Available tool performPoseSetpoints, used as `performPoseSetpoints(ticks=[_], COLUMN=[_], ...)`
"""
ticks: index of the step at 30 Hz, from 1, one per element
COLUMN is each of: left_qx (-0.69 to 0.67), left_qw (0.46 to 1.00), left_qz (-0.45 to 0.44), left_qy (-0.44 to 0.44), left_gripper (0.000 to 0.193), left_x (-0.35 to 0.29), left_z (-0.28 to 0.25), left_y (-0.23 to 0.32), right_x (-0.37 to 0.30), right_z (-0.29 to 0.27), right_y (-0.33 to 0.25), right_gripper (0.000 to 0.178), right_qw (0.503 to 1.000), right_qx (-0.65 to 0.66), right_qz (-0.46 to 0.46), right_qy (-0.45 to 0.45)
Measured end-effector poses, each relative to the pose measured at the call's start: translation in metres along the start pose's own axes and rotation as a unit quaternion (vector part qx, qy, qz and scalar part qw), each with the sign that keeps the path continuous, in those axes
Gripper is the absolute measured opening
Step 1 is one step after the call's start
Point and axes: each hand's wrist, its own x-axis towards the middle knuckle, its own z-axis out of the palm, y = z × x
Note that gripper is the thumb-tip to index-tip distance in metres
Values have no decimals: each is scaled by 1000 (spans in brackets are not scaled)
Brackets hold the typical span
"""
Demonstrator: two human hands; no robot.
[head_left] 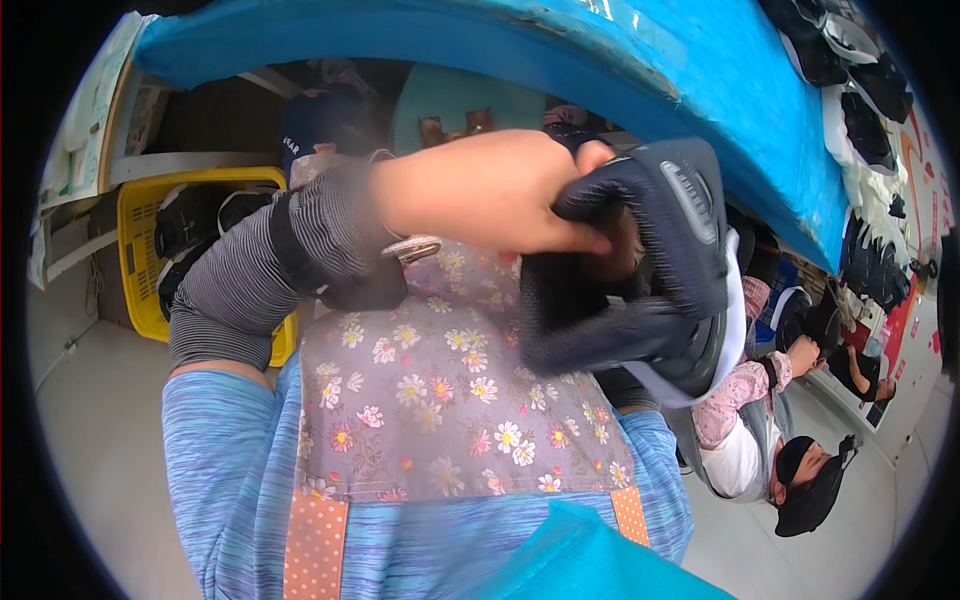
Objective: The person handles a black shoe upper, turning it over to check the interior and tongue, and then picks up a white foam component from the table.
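A dark navy sneaker with a white sole and a pale oval patch is held up over my lap, its opening facing my left. My left hand reaches across from the left and is closed on the shoe's edge, its thumb pointing into the opening. A patch of skin shows inside the opening; whose hand it belongs to is unclear. My right hand is hidden behind the shoe, with only a bit of dark sleeve below it. Under the shoe lies my flowered grey apron.
A blue-covered bench runs across the far side. Several shoes stand along its right end. On the left, a yellow crate holds dark shoes. A co-worker in a black cap sits at the right.
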Motion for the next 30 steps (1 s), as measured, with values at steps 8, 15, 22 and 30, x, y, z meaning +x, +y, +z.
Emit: performPoseSetpoints(ticks=[8, 15, 22, 30], left_qx=[156, 210, 110, 232], left_qw=[978, 942, 985, 856], left_qz=[-8, 199, 116, 309], left_qy=[141, 169, 71, 343], left_gripper=[31, 29, 36, 32], left_x=[-3, 3, -2, 5], left_z=[5, 9, 11, 7], left_y=[11, 12, -1, -15], right_x=[30, 19, -9, -26], right_z=[-33, -16, 7, 10], right_y=[10, -10, -26, -49], right_gripper=[44, 32, 33, 34], right_qw=[968, 992, 994, 990], right_qx=[-161, 59, 34, 25], right_qz=[-191, -49, -48, -82], right_qy=[-31, -97, -94, -115])
